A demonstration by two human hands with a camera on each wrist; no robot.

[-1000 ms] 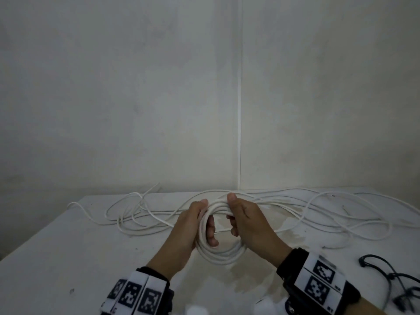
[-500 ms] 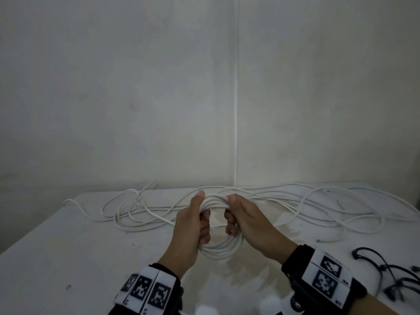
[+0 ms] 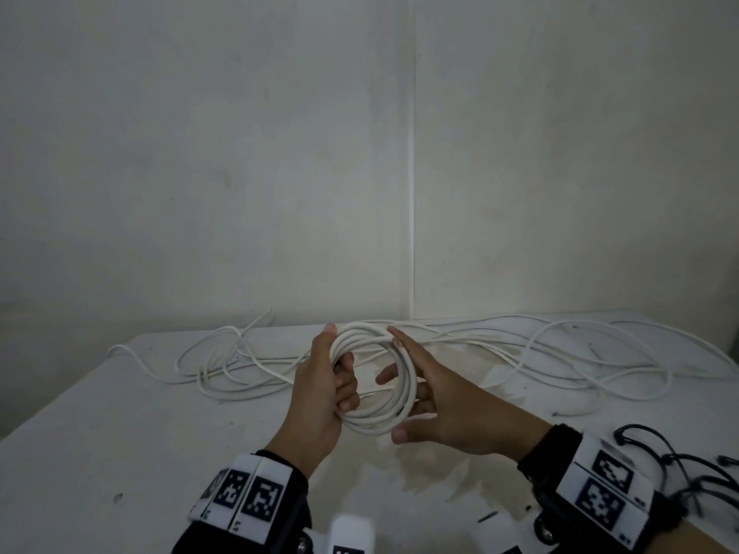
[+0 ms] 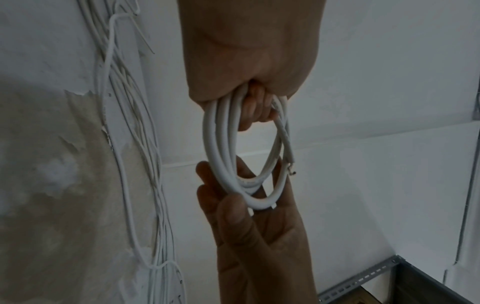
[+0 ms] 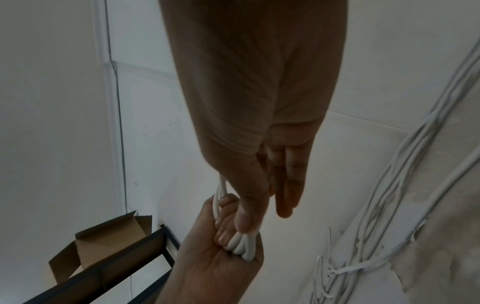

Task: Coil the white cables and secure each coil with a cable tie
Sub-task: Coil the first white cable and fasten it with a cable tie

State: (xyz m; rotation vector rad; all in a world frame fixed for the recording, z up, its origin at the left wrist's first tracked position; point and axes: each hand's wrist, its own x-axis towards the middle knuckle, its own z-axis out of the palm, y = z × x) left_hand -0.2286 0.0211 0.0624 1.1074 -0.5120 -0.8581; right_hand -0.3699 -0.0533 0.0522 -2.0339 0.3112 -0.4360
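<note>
A white cable coil (image 3: pixel 404 379) of several loops stands upright above the table. My left hand (image 3: pixel 328 389) grips its left side, fingers curled through the ring, as the left wrist view shows at the coil (image 4: pixel 215 144). My right hand (image 3: pixel 440 397) lies open along the right side, its straight fingers (image 5: pixel 285 195) touching the loops and the thumb below the ring. A bare cable end (image 4: pixel 291 164) sticks out of the coil. In the right wrist view the left hand (image 5: pixel 215 257) clamps the bundled loops (image 5: pixel 241 246).
Loose white cables (image 3: pixel 560 353) sprawl across the back of the white table (image 3: pixel 120 433), more of them at the left (image 3: pixel 224 365). Black cable ties (image 3: pixel 660 453) lie at the right edge. Walls close off the back. A cardboard box (image 5: pixel 103 246) sits on a dark metal frame beside the table.
My right hand has let go of the top of the coil and opened, sliding down along its right side. The left hand has kept its grip and lifted the coil a little.
</note>
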